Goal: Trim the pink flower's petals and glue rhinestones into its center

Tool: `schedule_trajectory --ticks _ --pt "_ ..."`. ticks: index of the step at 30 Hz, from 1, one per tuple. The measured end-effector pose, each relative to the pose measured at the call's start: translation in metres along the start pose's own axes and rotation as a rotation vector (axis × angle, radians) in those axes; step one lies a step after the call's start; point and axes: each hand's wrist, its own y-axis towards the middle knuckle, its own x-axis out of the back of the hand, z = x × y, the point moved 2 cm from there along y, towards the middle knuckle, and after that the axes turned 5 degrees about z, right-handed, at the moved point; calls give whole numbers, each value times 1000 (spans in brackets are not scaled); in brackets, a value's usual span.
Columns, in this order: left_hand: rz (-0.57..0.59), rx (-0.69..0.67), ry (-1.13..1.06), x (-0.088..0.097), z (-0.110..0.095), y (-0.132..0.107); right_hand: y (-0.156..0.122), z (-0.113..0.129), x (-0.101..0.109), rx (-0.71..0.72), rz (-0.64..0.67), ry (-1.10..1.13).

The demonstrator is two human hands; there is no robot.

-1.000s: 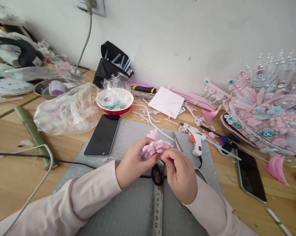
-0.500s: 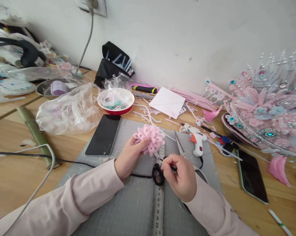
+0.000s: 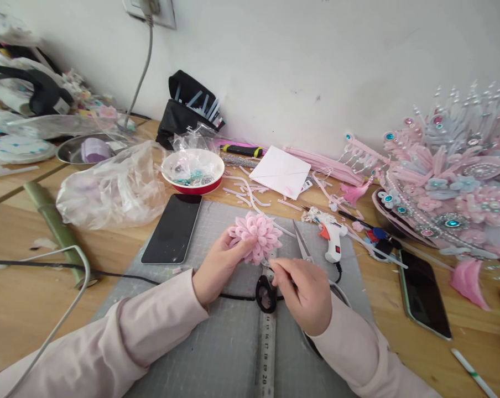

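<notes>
My left hand (image 3: 220, 264) is closed on a pink chenille flower (image 3: 256, 236), the thumb pressed onto its looped petals. Just below the flower's right side, my right hand (image 3: 303, 290) has its fingertips pinched together. Whatever lies between those fingertips is too small to make out. Beside it, a black scissor handle loop (image 3: 266, 294) rests over a steel ruler (image 3: 265, 354) on the grey cutting mat (image 3: 208, 342). A pointed scissor blade (image 3: 301, 242) shows behind my right hand, which hides the rest.
A white glue gun (image 3: 334, 243) lies to the right, near a phone (image 3: 424, 293). Another phone (image 3: 172, 229) lies left of the flower. Behind are a red-rimmed bowl (image 3: 198, 188), a white card (image 3: 280, 171) and pink scraps. A decorated pink headdress (image 3: 461, 188) stands far right.
My right hand has moved slightly up and left, its fingertips now closer to the flower's underside. The flower stays in my left hand, turned a little. The whole view has shifted slightly.
</notes>
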Motion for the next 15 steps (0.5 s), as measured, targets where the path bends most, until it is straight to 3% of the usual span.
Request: schedule_trajectory --ticks 3,10,15 --pt "5 -28 69 -3 -1 -2 1 -1 0 -79 -16 35" --pt "211 -108 75 -12 -2 -8 4 -5 -1 -181 -38 129" --pt "283 -149 201 -10 0 -12 5 -6 0 -236 -47 133"
